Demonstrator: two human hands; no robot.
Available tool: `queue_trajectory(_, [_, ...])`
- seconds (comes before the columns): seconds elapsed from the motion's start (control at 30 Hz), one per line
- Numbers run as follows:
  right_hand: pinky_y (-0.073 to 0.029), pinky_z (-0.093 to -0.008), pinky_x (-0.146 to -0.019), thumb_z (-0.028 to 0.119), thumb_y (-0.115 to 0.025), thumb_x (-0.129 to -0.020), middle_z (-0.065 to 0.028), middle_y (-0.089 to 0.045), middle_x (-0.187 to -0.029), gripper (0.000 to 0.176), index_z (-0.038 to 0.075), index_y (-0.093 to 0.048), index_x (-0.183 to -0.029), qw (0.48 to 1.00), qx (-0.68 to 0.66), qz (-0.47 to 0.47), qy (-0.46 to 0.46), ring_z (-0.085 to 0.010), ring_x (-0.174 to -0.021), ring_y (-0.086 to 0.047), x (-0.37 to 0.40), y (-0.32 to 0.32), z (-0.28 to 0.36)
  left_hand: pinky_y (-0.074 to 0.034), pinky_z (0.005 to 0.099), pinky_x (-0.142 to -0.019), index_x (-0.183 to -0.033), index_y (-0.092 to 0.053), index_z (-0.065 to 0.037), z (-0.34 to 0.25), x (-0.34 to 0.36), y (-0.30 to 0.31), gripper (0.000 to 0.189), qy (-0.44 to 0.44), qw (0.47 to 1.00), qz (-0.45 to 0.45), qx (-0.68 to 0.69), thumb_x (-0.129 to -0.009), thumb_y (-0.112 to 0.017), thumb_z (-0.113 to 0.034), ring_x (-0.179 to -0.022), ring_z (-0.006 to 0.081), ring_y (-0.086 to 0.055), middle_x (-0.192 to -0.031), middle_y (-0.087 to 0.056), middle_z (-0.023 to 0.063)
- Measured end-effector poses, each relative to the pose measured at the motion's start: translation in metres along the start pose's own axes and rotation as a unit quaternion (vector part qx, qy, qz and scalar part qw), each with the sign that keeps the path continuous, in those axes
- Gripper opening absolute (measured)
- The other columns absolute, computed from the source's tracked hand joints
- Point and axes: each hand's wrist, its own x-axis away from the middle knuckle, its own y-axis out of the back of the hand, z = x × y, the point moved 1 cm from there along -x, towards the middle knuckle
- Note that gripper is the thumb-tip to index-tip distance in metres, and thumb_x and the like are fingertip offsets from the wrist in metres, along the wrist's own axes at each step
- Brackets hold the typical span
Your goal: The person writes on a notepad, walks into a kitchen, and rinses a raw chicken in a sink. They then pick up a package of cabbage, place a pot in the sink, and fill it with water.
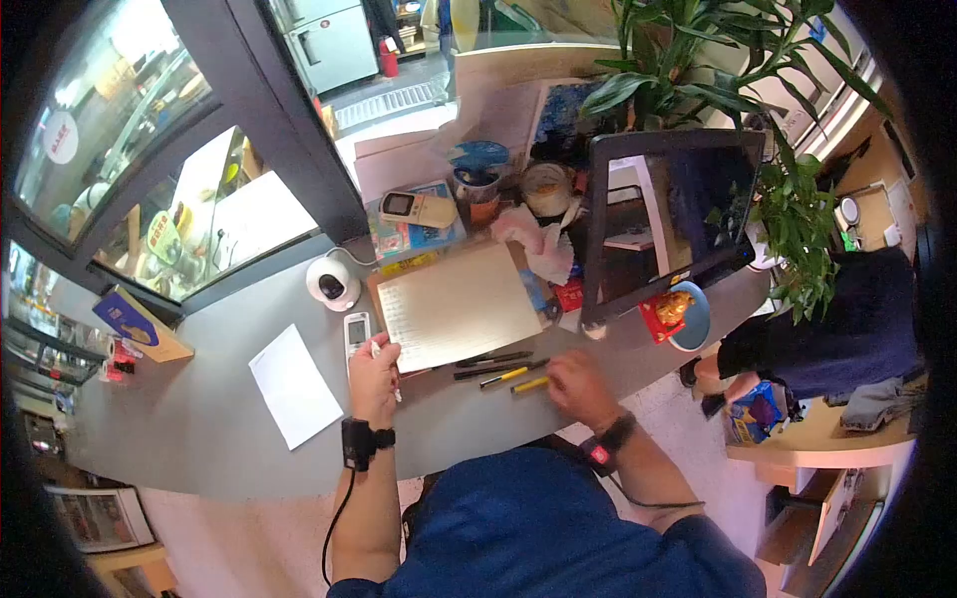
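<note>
My left hand (374, 381) is closed around a thin white stick-like object (398, 394), whose exact kind I cannot make out. It sits at the lower left corner of a pale board or notebook (464, 304) with small writing along its left edge. My right hand (583, 391) has its fingers curled in, close to the end of a yellow pen (530, 385); whatever is in those fingers is hidden. Beside that lie a yellow-and-black pen (503, 378) and dark pens (495, 359). A white handset (357, 331) lies just beyond my left hand.
White paper (296, 387) lies on the grey desk (214, 419), near a white camera (333, 284) and a blue box (143, 326). A monitor (678, 214) stands to the right, with a blue bowl (692, 321) before it. Another person (827, 319) is at far right.
</note>
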Motion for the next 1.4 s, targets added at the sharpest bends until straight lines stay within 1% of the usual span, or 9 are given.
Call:
queue_trajectory(0.17, [-0.045, -0.0449, -0.098, 0.013, -0.071, -0.077, -0.0119, -0.062, -0.121, 0.033, 0.008, -0.065, -0.109, 0.999, 0.030, -0.014, 0.022, -0.0320, -0.110, -0.058, -0.008, 0.000, 0.026, -0.031, 0.0196, -0.037, -0.119, -0.057, 0.002, -0.014, 0.006, -0.004, 0.035, -0.046, 0.998, 0.018, -0.047, -0.085, -0.065, -0.003, -0.042, 0.0031, -0.042, -0.072, -0.059, -0.0006])
queue_trajectory(0.27, [-0.046, -0.0447, -0.098, 0.013, -0.071, -0.077, -0.0112, -0.062, -0.122, 0.034, 0.009, -0.065, -0.111, 0.995, 0.033, -0.057, 0.075, -0.0318, -0.110, -0.058, 0.004, -0.010, 0.018, -0.032, 0.0197, -0.036, -0.125, -0.052, 0.000, -0.007, 0.008, -0.009, 0.040, -0.039, 0.996, 0.036, -0.071, -0.086, -0.063, -0.004, -0.042, 0.0037, -0.042, -0.076, -0.059, 0.0009])
queue_trajectory(0.5, [-0.044, -0.0453, -0.100, 0.012, -0.071, -0.077, -0.0119, -0.060, -0.125, 0.036, 0.009, -0.065, -0.112, 0.992, 0.045, -0.095, 0.068, -0.0316, -0.115, -0.056, 0.006, -0.027, 0.006, -0.034, 0.0210, -0.034, -0.132, -0.047, 0.000, -0.004, 0.015, -0.013, 0.046, -0.013, 0.998, 0.048, -0.043, -0.087, -0.058, -0.002, -0.041, 0.0058, -0.043, -0.082, -0.061, 0.0040])
queue_trajectory(0.77, [-0.041, -0.0459, -0.107, 0.014, -0.074, -0.071, -0.0157, -0.056, -0.133, 0.042, 0.008, -0.066, -0.112, 0.987, 0.015, 0.063, 0.150, -0.0346, -0.129, -0.049, -0.006, 0.007, 0.028, -0.035, 0.0208, -0.036, -0.136, -0.047, 0.001, -0.001, 0.035, -0.006, 0.051, 0.055, 0.994, 0.070, 0.070, -0.084, -0.049, 0.002, -0.041, 0.0077, -0.042, -0.091, -0.062, 0.0072])
queue_trajectory(0.9, [-0.042, -0.0453, -0.106, 0.012, -0.074, -0.072, -0.0159, -0.055, -0.133, 0.039, 0.007, -0.065, -0.109, 0.985, 0.017, 0.047, 0.164, -0.0339, -0.129, -0.049, -0.001, -0.008, 0.009, -0.036, 0.0210, -0.036, -0.139, -0.045, 0.000, 0.011, 0.055, 0.008, 0.055, 0.078, 0.989, 0.060, 0.114, -0.084, -0.047, 0.004, -0.044, 0.0078, -0.044, -0.097, -0.065, 0.0097])
queue_trajectory(1.0, [-0.044, -0.0438, -0.104, 0.011, -0.074, -0.074, -0.0163, -0.056, -0.130, 0.034, 0.006, -0.064, -0.107, 0.986, 0.015, 0.057, 0.156, -0.0344, -0.128, -0.049, 0.011, -0.004, 0.010, -0.036, 0.0202, -0.036, -0.144, -0.041, -0.001, 0.019, 0.082, 0.018, 0.060, 0.073, 0.996, 0.017, 0.044, -0.085, -0.048, 0.004, -0.044, 0.0077, -0.046, -0.099, -0.066, 0.0096])
queue_trajectory(1.3, [-0.050, -0.0429, -0.086, 0.009, -0.073, -0.077, -0.0128, -0.064, -0.099, 0.021, 0.006, -0.060, -0.093, 0.984, -0.083, 0.097, 0.121, -0.0316, -0.092, -0.063, 0.024, 0.007, 0.009, -0.040, 0.0212, -0.042, -0.147, -0.036, 0.000, 0.059, 0.094, 0.021, 0.060, -0.002, 0.997, 0.030, -0.065, -0.090, -0.054, 0.000, -0.049, 0.0052, -0.049, -0.093, -0.067, 0.0074])
queue_trajectory(1.37, [-0.051, -0.0376, -0.079, 0.006, -0.072, -0.079, -0.0128, -0.065, -0.094, 0.020, 0.005, -0.060, -0.094, 0.976, -0.219, -0.013, -0.004, -0.0278, -0.088, -0.064, 0.024, 0.009, 0.017, -0.042, 0.0221, -0.045, -0.147, -0.036, 0.000, 0.059, 0.095, 0.016, 0.060, -0.025, 0.989, 0.055, -0.132, -0.090, -0.055, -0.002, -0.052, 0.0053, -0.050, -0.090, -0.066, 0.0059])
queue_trajectory(1.4, [-0.051, -0.0376, -0.079, 0.006, -0.072, -0.079, -0.0128, -0.065, -0.094, 0.020, 0.005, -0.060, -0.094, 0.976, -0.215, -0.011, -0.004, -0.0278, -0.088, -0.064, 0.018, 0.012, 0.027, -0.042, 0.0221, -0.045, -0.147, -0.036, 0.000, 0.061, 0.094, 0.016, 0.060, -0.025, 0.990, 0.056, -0.129, -0.090, -0.055, -0.002, -0.052, 0.0053, -0.050, -0.090, -0.066, 0.0059])
